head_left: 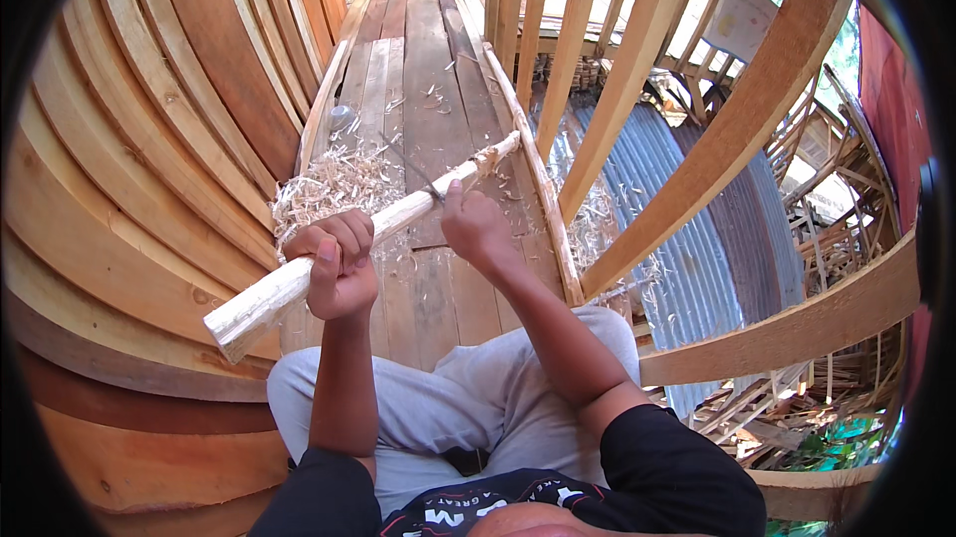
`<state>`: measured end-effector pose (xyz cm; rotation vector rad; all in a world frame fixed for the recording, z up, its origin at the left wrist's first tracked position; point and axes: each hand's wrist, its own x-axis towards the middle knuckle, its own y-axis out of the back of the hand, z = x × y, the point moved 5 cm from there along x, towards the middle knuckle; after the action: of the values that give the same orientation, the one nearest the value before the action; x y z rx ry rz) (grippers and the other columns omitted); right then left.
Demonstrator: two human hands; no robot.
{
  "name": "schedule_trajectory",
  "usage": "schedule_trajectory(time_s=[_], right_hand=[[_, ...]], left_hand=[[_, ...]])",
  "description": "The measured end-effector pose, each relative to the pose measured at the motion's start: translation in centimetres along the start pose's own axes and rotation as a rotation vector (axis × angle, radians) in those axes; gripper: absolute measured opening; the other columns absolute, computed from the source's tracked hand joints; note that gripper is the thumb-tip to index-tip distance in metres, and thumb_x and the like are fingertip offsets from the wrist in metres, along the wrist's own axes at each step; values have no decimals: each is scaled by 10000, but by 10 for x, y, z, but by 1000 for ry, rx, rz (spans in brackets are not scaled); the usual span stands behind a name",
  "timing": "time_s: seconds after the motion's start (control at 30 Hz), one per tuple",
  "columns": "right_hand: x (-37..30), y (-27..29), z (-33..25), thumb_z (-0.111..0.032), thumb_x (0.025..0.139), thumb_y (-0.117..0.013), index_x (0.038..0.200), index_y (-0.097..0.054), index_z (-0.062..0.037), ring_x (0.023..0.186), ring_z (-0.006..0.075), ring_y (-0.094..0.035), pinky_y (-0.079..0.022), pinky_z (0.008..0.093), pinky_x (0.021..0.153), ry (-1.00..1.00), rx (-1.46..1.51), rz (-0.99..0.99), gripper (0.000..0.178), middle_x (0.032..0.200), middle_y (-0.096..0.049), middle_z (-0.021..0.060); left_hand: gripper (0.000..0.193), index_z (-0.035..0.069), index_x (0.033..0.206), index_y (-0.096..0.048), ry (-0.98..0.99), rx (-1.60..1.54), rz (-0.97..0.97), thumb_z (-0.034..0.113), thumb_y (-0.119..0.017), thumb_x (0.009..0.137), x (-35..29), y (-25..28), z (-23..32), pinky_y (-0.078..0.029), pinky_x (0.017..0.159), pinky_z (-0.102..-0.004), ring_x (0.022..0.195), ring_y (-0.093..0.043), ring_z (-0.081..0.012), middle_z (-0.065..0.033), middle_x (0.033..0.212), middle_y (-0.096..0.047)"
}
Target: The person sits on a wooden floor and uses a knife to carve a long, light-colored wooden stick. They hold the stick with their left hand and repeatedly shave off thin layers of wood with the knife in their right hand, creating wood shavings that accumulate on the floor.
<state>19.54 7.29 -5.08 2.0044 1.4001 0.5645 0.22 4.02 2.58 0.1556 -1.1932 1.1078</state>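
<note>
A long, pale, partly peeled wooden pole slants across in front of me, its thick cut end low at the left. Strips of brown bark show toward its thinner far end. My left hand is closed round the thick part. Farther along, my right hand is closed against the pole, one finger lying on the wood. From that hand a thin dark knife crosses the pole, its blade pointing away to the left. The knife's handle is hidden in my fingers.
Curly shavings are heaped on the plank floor beyond my left hand, near a small grey round object. Upright boards line the left. On the right stand wooden railing bars above corrugated metal sheets.
</note>
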Motion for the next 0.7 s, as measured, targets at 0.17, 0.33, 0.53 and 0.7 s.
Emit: schedule_trajectory(time_s=[0.17,0.33,0.53,0.7], right_hand=[[18,-2,25,-352,960,-309,828,-699,54,896,481,-643,-488,537,850,-33,-64,75,579,882,-657,317],[62,8,104,-344,937,-313,889,-670,121,1045,514,-580,-435,519,955,-119,20,114,589,1006,-605,392],[-12,-6,-11,-356,937,-312,920,-681,89,1004,491,-609,-453,521,933,50,-6,-108,578,988,-639,342],[31,-8,47,-347,941,-314,861,-680,84,967,522,-597,-445,535,920,-3,-45,52,571,941,-628,361]], left_hand=[[314,100,586,-346,-13,-46,-16,107,-538,834,-1,3,1,-278,505,-315,455,-317,-137,-15,482,-358],[302,115,582,-323,1,-9,-31,109,-509,820,-2,-15,-4,-268,508,-315,452,-284,-132,-8,480,-323],[335,154,574,-244,-3,54,223,144,-465,825,-7,5,-4,-246,510,-301,449,-226,-114,8,473,-271],[334,158,582,-238,60,20,264,160,-459,833,-5,14,-7,-281,559,-306,465,-248,-123,3,482,-251]])
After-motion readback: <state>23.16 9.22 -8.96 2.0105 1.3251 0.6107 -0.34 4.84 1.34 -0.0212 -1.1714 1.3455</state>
